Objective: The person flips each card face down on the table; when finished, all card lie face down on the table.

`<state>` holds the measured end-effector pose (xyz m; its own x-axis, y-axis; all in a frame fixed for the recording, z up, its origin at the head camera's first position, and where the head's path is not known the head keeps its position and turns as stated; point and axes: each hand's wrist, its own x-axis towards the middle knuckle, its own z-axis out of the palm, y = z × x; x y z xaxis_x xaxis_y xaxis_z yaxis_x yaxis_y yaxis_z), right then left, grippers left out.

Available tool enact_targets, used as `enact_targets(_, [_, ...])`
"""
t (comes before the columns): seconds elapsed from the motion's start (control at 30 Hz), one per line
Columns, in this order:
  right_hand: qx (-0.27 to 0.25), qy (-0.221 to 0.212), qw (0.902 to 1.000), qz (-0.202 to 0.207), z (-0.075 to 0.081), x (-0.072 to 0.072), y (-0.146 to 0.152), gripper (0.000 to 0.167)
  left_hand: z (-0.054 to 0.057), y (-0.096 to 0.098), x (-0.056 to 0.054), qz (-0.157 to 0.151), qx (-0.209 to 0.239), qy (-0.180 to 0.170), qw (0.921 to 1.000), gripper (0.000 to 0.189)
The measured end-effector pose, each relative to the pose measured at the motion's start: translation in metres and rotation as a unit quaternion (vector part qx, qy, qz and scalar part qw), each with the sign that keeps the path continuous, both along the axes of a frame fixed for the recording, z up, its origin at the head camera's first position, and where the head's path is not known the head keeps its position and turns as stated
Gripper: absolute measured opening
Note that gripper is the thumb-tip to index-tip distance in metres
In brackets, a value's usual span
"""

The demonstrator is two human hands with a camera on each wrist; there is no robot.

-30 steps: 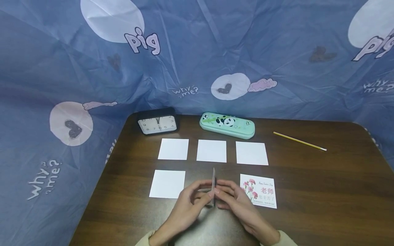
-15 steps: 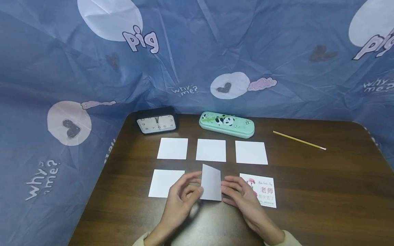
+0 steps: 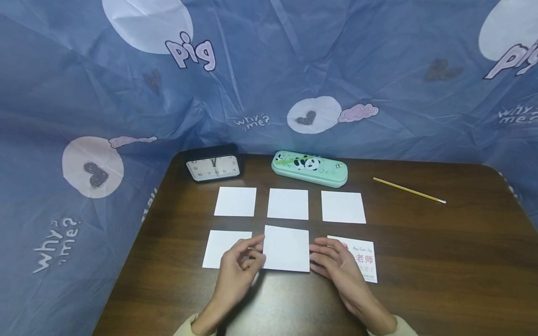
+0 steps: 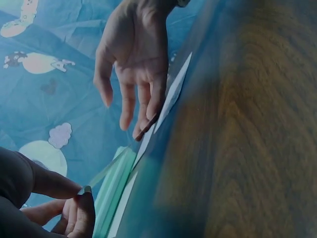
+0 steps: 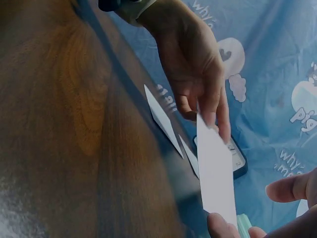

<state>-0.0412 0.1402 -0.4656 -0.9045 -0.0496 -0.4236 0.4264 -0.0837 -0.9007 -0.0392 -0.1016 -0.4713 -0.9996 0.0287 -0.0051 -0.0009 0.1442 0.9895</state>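
A blank white card is tilted up off the table in the middle of the head view. My left hand pinches its left edge between thumb and fingertips, as the left wrist view also shows. At the opposite edge, the fingertips of my right hand touch or nearly touch the card, with the thumb held apart. The right wrist view shows the card nearly edge-on between both hands. Beneath my right hand lies a card with flowers and printed writing, partly covered. Another white card lies partly behind my left hand.
Three white cards form a row farther back: left, middle and right. Behind them stand a black clock and a green panda pencil case. A yellow pencil lies at right on the brown table.
The held card was edge-on between both hands and has turned until its blank white face shows. My hands have moved apart, and the right thumb has let go of it.
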Motion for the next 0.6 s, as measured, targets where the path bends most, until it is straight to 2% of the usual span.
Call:
enact_targets(0.13, [0.003, 0.002, 1.0, -0.002, -0.0003, 0.0007, 0.002, 0.046, -0.0019, -0.0004, -0.0017, -0.004, -0.018, -0.016, 0.9997, 0.046])
enact_targets(0.4, [0.014, -0.005, 0.9999, -0.004, -0.002, -0.0006, 0.0038, 0.046, -0.007, -0.0011, -0.0045, -0.02, -0.087, -0.038, 0.9952, 0.042])
enact_targets(0.6, [0.019, -0.001, 0.9998, 0.002, -0.0047, -0.0015, 0.0058, 0.045, -0.0077, -0.0004, -0.0043, -0.039, -0.109, -0.05, 0.992, 0.047])
